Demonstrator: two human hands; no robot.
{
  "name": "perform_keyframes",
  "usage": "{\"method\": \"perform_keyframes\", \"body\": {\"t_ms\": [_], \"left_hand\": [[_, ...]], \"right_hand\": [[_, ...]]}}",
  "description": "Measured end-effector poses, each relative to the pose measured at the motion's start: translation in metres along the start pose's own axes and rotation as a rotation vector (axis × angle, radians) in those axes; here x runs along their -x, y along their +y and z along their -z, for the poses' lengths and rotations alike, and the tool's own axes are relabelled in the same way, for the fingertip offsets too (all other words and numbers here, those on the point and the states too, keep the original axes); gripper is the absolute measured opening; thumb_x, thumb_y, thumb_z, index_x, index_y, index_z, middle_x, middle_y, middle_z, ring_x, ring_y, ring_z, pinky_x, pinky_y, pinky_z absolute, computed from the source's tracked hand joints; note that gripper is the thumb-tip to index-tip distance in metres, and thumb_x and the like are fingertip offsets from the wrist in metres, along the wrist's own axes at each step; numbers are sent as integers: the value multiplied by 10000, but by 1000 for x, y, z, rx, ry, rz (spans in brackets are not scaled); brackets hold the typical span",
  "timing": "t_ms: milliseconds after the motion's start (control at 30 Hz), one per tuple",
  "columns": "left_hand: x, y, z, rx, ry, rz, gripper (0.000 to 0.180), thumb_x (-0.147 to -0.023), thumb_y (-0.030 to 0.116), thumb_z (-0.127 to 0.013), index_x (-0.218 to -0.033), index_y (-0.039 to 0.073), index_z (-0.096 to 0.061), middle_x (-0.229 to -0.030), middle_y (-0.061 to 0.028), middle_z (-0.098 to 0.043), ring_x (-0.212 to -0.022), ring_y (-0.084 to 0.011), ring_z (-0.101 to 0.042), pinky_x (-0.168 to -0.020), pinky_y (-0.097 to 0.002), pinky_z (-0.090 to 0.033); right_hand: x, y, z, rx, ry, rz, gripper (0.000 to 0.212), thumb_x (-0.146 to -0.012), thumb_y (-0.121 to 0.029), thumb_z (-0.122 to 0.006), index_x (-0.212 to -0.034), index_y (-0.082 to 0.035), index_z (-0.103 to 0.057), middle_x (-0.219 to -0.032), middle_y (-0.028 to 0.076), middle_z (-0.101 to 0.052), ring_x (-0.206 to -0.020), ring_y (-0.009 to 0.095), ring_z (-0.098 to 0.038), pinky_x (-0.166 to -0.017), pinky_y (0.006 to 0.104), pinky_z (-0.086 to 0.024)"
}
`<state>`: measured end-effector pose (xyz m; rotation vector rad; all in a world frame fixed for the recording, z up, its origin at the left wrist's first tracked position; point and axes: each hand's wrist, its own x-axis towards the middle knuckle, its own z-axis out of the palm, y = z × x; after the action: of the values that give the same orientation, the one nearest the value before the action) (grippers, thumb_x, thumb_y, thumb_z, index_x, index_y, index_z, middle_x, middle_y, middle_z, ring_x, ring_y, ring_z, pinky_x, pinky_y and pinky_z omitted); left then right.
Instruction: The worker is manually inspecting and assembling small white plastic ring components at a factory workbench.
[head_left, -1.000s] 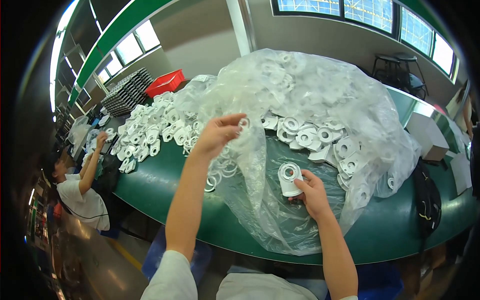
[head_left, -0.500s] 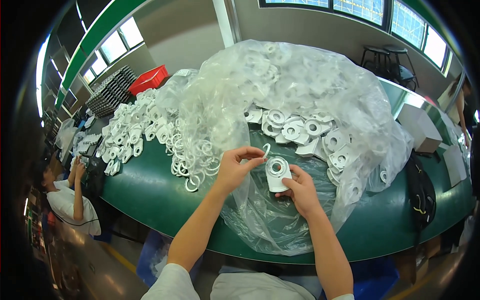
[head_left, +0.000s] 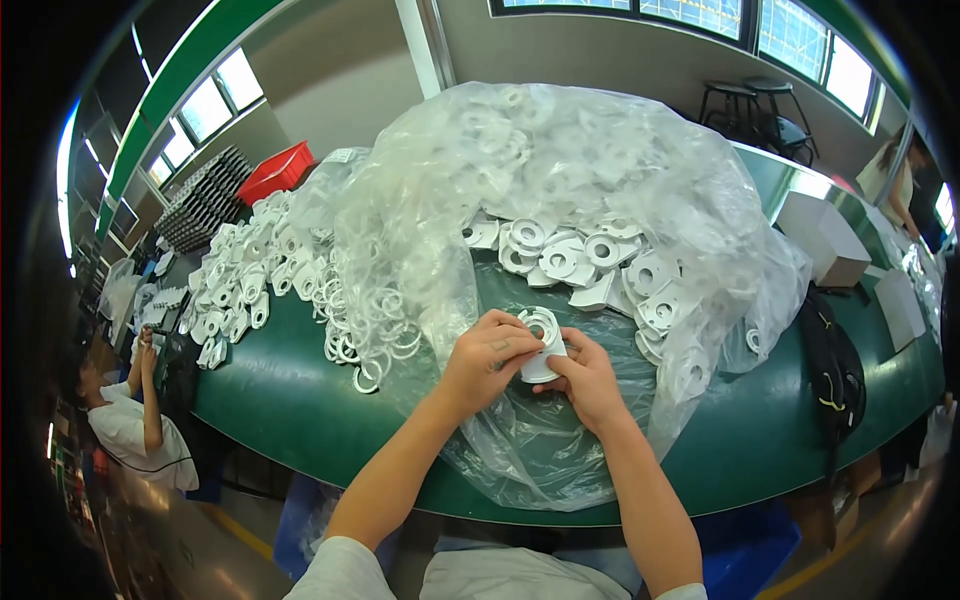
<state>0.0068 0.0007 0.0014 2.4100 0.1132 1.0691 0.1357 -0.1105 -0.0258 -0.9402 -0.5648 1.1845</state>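
In my right hand (head_left: 588, 382) is a white plastic housing (head_left: 540, 370) with one rounded end and a round hole, gripped at its lower right side. A thin white plastic ring (head_left: 541, 316) lies against the rounded end, over the hole. My left hand (head_left: 488, 364) is closed, its fingertips pinched at the ring's lower left; they cover part of both pieces. Just beyond my hands, more white housings (head_left: 560, 262) spill from the mouth of a large clear plastic bag (head_left: 420, 230). Loose white rings (head_left: 368, 376) are heaped to the left.
A pile of white housings (head_left: 240, 270) covers the left of the green table (head_left: 300, 395), near a red bin (head_left: 275, 172) and stacked grey trays (head_left: 203, 200). White boxes (head_left: 820, 240) and a black bag (head_left: 835, 365) sit at right. Another person (head_left: 140, 420) works at far left.
My left hand has brought the ring down and right onto the housing's rounded end. Both hands are now close together, and the whole view has shifted slightly.
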Motion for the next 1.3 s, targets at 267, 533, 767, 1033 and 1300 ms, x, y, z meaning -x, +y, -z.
{"method": "perform_keyframes", "body": {"t_ms": [267,533,767,1033,1300], "left_hand": [[2,0,-6,39,25,78,235,-666,-50,-701,-872,63,-694,-945,-63,-628,-848,-221,-609,-715,-309,-507],[-1,4,0,-37,-46,39,216,-669,-25,-715,-861,69,-686,-939,-60,-617,-853,-225,-589,-713,-309,-498],[-1,2,-2,-110,-27,3,204,-652,-2,-725,-841,58,-679,-866,-47,-612,-814,-232,-569,-683,-320,-488],[-2,1,1,-162,-57,-49,201,-646,4,-710,-835,55,-668,-836,-42,-604,-804,-239,-564,-664,-329,-491],[-2,13,-1,-254,-72,-74,248,-624,-15,-699,-861,57,-677,-854,-39,-610,-819,-246,-572,-655,-335,-497]], "right_hand": [[1,0,2,22,10,28,332,-857,17,-485,-1187,35,-455,-1020,125,-617,-827,181,-632,-640,304,-557],[2,0,0,28,19,30,333,-849,28,-479,-1182,33,-462,-1012,122,-618,-815,181,-635,-641,302,-559],[2,-2,-3,48,23,38,336,-840,32,-485,-1176,38,-466,-999,127,-617,-804,181,-636,-635,296,-560],[1,0,0,49,24,33,335,-840,28,-488,-1175,33,-467,-994,126,-617,-799,179,-633,-632,297,-559],[0,3,2,38,31,44,329,-844,30,-482,-1172,35,-467,-1010,126,-618,-808,178,-636,-636,296,-561]]}}
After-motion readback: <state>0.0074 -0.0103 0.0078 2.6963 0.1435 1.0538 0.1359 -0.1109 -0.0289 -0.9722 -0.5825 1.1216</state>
